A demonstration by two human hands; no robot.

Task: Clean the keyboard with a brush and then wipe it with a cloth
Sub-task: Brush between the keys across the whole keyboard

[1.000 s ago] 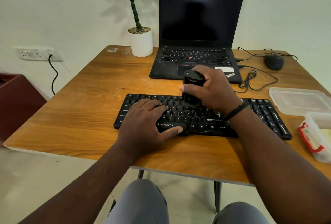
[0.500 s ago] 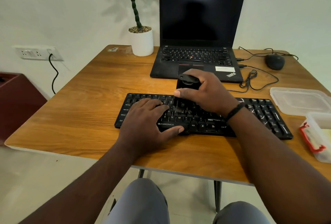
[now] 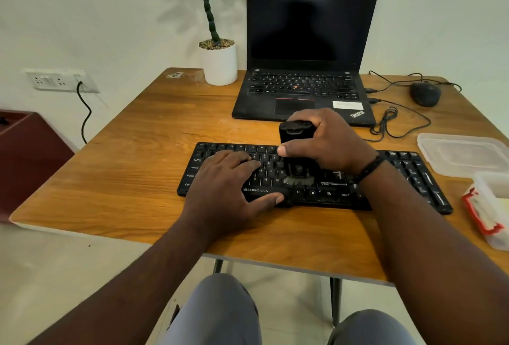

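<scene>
Brushing is on: the right hand (image 3: 327, 142) grips the black brush (image 3: 296, 151) upright, bristles down on the keyboard's (image 3: 413, 173) middle keys, near the table's (image 3: 137, 157) near edge. The left hand (image 3: 228, 179) presses flat, fingers straight, pinning the left half (no cloth clearly in view). Next, I judge, steady strokes rightward across the unbrushed keys.

A black keyboard (image 3: 407, 168) lies flat across the wooden table, its long side running from 9 to 3 o'clock. A black brush (image 3: 296, 135) stands upright on its middle keys, grey bristles down.
</scene>
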